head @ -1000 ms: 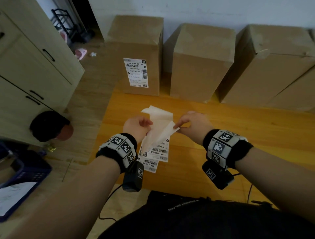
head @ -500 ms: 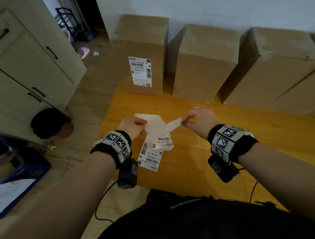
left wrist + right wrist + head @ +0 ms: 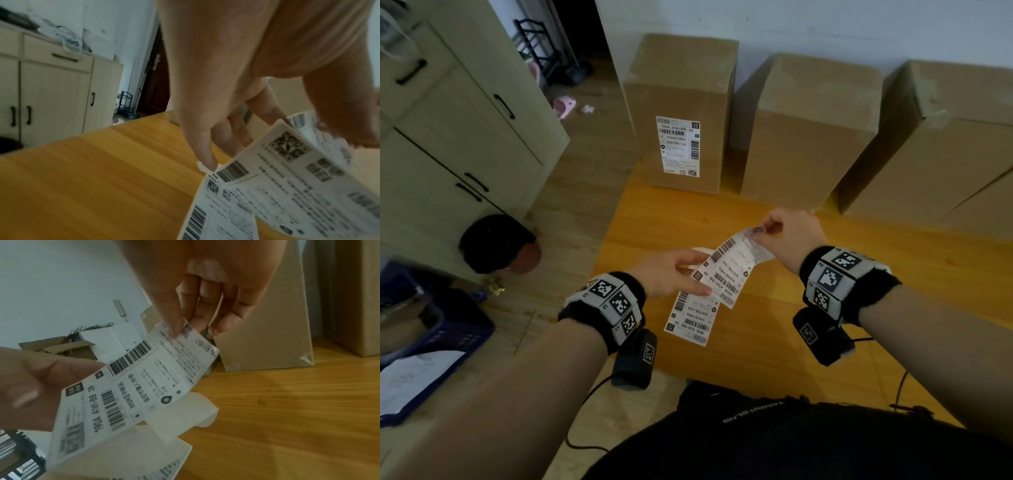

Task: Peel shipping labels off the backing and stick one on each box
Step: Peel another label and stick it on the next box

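The right hand (image 3: 789, 236) pinches the peeled label (image 3: 736, 255) by its corner, probably to keep glue off, while the left hand (image 3: 671, 274) grips the remaining labels (image 3: 690, 317).

- Left hand (image 3: 236, 78) fills upper right of frame, fingers (image 3: 203, 155) pointing down, slightly bent.
- Fingertips meet the top edge of the printed shipping labels (image 3: 287, 186); thumb not in view, grip unclear.
- Labels hang above the orange-yellow wooden table (image 3: 92, 178); barcodes and QR codes visible, text blurred.
- Background left: cream cabinet (image 3: 51, 97) with dark handles, dark doorway (image 3: 154, 84) beyond.
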`<state>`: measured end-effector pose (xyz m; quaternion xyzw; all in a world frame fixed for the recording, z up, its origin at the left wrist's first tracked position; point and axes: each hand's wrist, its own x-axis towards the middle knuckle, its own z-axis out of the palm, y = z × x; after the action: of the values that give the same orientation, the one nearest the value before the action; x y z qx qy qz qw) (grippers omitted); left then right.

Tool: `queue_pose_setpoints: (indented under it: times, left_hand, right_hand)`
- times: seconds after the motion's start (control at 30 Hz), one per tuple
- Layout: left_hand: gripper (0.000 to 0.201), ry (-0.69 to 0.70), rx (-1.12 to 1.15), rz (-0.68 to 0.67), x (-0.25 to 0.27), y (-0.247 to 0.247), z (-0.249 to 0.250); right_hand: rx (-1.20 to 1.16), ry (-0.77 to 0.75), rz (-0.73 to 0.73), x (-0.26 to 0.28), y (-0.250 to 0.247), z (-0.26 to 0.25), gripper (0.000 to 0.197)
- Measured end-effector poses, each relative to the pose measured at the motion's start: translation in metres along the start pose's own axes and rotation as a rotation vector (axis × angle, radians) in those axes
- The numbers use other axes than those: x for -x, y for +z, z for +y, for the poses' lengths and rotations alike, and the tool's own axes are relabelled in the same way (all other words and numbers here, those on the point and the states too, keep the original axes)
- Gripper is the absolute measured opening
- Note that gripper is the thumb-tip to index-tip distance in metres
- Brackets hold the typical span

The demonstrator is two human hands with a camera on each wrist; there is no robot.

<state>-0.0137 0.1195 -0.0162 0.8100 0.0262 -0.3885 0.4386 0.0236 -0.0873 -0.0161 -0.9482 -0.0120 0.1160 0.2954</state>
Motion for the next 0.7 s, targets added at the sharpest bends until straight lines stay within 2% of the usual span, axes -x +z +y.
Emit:
queue_pose_setpoints:
  times: [0.13,0.27,0.4,0.53,0.7]
  left_hand:
    - [0.061,0.041,-0.076,0.1,-0.002,0.003,-0.004]
    - [0.043,0.108,-0.077,0.23,-0.004,0.005,-0.003]
    - [0.03,0.127,-0.149,0.284,-0.007,0.006,-0.001]
    - [0.005,0.134,-0.128,0.345,-0.012,0.007,0.0]
    - [0.016,0.104,-0.101,0.414,-0.02,0.001,-0.003]
  right_hand:
    - [-0.046,0.006,0.054,-0.003,-0.003,-0.003,0.008]
    - [-0.081,0.016,0.066,-0.006,-0.007,-0.003,0.008]
    - [-0.062,0.024,0.091,-0.006,-0.012,-0.002,0.009]
    - [-0.079,0.056,0.124,-0.009,-0.016,0.004,0.012]
    - [-0.101,0.095,0.181,-0.016,-0.025,0.013,0.015]
